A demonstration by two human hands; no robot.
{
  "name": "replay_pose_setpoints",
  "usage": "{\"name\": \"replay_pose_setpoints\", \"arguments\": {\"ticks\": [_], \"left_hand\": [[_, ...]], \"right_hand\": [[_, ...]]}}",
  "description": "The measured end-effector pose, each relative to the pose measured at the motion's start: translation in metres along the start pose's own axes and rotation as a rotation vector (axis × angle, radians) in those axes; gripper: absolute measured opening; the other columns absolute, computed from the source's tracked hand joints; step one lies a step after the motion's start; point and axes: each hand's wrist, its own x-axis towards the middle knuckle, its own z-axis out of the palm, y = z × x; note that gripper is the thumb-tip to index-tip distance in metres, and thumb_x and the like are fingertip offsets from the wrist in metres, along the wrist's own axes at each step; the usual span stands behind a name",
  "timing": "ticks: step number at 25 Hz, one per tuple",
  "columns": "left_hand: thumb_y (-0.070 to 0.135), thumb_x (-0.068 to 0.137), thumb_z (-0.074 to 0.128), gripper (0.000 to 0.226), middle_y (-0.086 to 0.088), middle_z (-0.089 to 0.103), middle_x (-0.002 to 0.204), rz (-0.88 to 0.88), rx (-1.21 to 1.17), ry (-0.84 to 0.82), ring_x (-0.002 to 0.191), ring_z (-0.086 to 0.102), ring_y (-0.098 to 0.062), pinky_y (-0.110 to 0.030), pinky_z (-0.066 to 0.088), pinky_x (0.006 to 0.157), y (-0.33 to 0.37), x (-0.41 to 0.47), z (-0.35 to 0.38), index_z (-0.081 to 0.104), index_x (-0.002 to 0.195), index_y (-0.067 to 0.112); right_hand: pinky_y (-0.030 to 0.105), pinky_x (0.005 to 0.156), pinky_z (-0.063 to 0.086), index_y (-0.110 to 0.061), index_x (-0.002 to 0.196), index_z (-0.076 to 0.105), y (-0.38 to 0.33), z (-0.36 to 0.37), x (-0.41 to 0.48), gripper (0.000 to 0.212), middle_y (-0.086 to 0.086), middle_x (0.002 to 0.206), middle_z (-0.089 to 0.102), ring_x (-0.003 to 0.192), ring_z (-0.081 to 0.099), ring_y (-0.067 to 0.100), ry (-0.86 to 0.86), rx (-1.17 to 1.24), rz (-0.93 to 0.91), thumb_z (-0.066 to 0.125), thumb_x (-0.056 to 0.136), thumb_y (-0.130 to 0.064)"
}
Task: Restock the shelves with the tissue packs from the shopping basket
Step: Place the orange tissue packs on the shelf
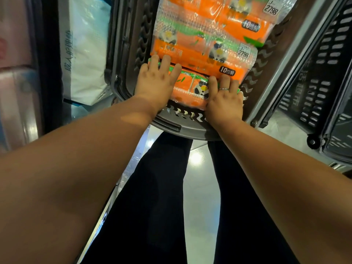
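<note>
progress: barely started, I reckon | dark grey plastic shopping basket [190, 134] full of orange plastic-wrapped tissue packs [200, 54] | hands: left hand [158, 80] + right hand [224, 96] lie flat-fingered on nearest pack [190, 86] at basket's near end, thumbs hidden | left: all of it

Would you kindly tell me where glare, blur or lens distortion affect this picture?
Head view throughout: glare streaks the plastic wrap of the tissue packs; lamps mirror off the floor; the wide lens swells the forearms and bends the rim of the shopping basket; the black basket at right is soft.
</note>
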Motion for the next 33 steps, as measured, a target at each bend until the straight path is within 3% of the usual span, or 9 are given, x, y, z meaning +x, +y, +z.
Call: {"name": "replay_pose_setpoints", "arguments": {"ticks": [5, 10, 17, 23, 28, 33], "left_hand": [[0.013, 0.072, 0.073, 0.083, -0.02, 0.027, 0.14, 0.026, -0.002, 0.001, 0.129, 0.028, -0.041, -0.046, 0.038, 0.093, -0.006, -0.005, -0.026, 0.023, 0.138, 0.018], [0.012, 0.073, 0.07, 0.084, -0.019, 0.027, 0.14, 0.035, 0.022, 0.007, 0.13, 0.028, -0.04, -0.045, 0.038, 0.093, -0.013, -0.007, -0.023, 0.021, 0.141, 0.02], [0.024, 0.079, 0.068, 0.084, -0.018, 0.023, 0.147, 0.009, -0.08, 0.011, 0.139, 0.017, -0.037, -0.047, 0.018, 0.114, -0.017, -0.022, -0.009, 0.019, 0.146, 0.022], [0.038, 0.071, 0.076, 0.08, -0.021, 0.041, 0.135, 0.09, -0.164, 0.148, 0.129, 0.036, -0.038, -0.044, 0.036, 0.101, -0.022, -0.056, 0.013, 0.038, 0.136, 0.011], [0.047, 0.08, 0.068, 0.093, -0.019, 0.017, 0.155, 0.03, -0.189, 0.121, 0.144, 0.014, -0.034, -0.041, 0.011, 0.116, -0.012, -0.051, 0.023, 0.016, 0.151, 0.015], [0.038, 0.077, 0.074, 0.099, -0.019, 0.009, 0.157, 0.008, -0.239, 0.109, 0.146, 0.007, -0.034, -0.041, 0.006, 0.116, -0.011, -0.052, 0.02, 0.013, 0.152, 0.018]], "right_hand": [[0.051, 0.088, 0.042, -0.017, 0.145, 0.023, 0.004, -0.027, -0.01, 0.066, 0.017, 0.144, 0.03, 0.127, 0.032, 0.039, 0.004, 0.016, -0.002, 0.058, 0.089, -0.021], [0.052, 0.089, 0.042, -0.016, 0.144, 0.026, 0.001, -0.029, -0.011, 0.065, 0.017, 0.142, 0.031, 0.127, 0.031, 0.039, -0.024, 0.058, -0.007, 0.058, 0.088, -0.021], [0.05, 0.081, 0.046, -0.014, 0.14, 0.031, -0.002, -0.017, -0.013, 0.065, 0.02, 0.137, 0.035, 0.123, 0.034, 0.04, -0.035, 0.03, -0.031, 0.064, 0.084, -0.023], [0.046, 0.078, 0.045, -0.013, 0.139, 0.031, 0.005, -0.013, -0.013, 0.061, 0.02, 0.136, 0.035, 0.122, 0.035, 0.042, -0.038, -0.034, -0.028, 0.061, 0.086, -0.019], [0.048, 0.081, 0.044, -0.011, 0.138, 0.035, 0.009, -0.01, -0.015, 0.06, 0.022, 0.138, 0.036, 0.122, 0.035, 0.043, -0.005, 0.001, -0.065, 0.061, 0.086, -0.021], [0.048, 0.078, 0.046, -0.009, 0.134, 0.043, 0.017, -0.013, -0.032, 0.06, 0.022, 0.133, 0.042, 0.117, 0.039, 0.044, 0.047, 0.066, -0.085, 0.067, 0.081, -0.024]]}}
